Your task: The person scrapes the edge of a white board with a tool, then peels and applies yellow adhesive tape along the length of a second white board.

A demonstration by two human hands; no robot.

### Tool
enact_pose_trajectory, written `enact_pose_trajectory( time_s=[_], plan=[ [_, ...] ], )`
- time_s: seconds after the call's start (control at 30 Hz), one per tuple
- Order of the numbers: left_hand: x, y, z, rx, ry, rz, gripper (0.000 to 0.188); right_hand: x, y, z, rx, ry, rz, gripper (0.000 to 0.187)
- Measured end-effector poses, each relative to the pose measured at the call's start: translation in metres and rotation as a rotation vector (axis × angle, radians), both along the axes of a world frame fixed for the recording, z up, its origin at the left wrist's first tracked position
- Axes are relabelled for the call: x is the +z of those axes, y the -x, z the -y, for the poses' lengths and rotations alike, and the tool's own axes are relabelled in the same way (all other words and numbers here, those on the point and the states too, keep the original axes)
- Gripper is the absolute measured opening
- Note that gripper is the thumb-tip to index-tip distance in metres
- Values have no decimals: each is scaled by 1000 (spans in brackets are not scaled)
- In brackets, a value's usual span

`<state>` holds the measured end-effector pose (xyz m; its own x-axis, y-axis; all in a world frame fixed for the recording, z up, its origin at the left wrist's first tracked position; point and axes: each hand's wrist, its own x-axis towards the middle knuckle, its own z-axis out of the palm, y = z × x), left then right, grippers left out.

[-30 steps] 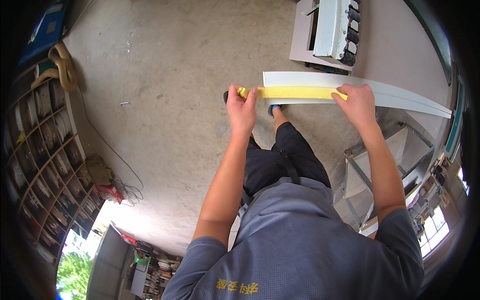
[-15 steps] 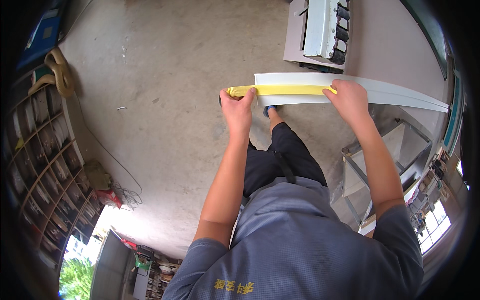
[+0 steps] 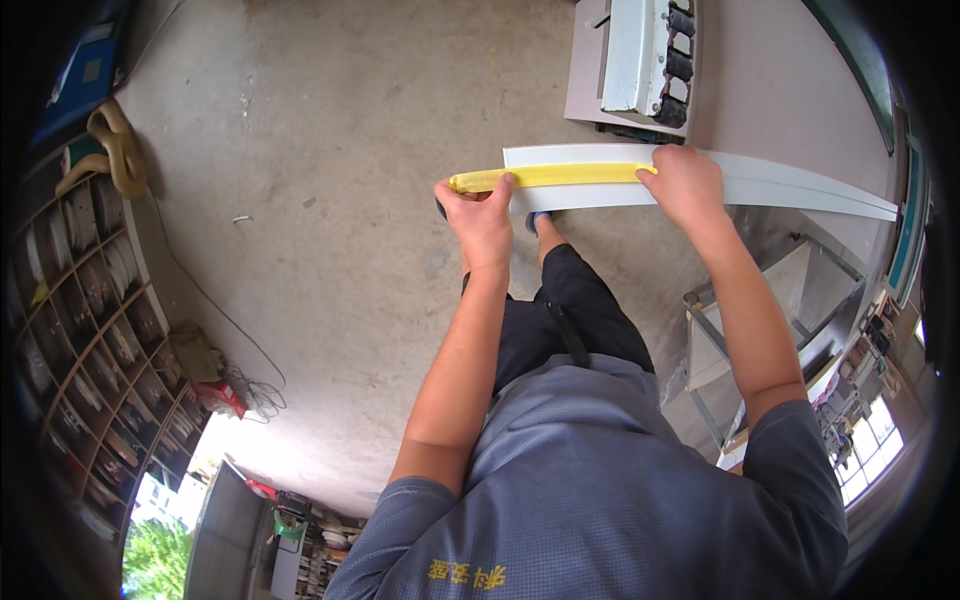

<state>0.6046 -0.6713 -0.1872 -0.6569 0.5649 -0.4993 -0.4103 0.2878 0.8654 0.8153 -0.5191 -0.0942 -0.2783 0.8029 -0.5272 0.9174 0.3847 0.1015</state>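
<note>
A long white panel (image 3: 590,154) stretches from in front of me to the far right. Along its left part runs a strip of yellow tape (image 3: 570,175), whose left end reaches past the panel's edge. My left hand (image 3: 480,215) is closed on that crinkled left end, thumb on top; whatever lies inside the palm is hidden. Farther right, my right hand (image 3: 690,187) is over the panel, its thumb and fingers pinched at the strip's other end. The fingers beneath the panel cannot be seen.
A white machine part with black rollers (image 3: 645,60) stands beyond the panel. At right is a metal frame stand (image 3: 715,335). A compartmented rack (image 3: 100,340), a coiled hose (image 3: 122,150) and a cable (image 3: 215,300) lie to the left.
Both hands have shifted slightly left, the right one farther along the panel. The panel's near end has moved a little left too. Each hand keeps its grip.
</note>
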Motion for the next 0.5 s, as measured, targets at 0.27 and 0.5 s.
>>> enact_pose_trajectory(
  time_s=[0.27, 0.5],
  plan=[
    [-2, -3, 1, -4, 28, -21, 51, -5, -3, -4, 60, -9, 1, 30],
    [2, -2, -2, -52, 41, -37, 54, -15, -7, -3, 78, -20, -27, 29]
  ],
)
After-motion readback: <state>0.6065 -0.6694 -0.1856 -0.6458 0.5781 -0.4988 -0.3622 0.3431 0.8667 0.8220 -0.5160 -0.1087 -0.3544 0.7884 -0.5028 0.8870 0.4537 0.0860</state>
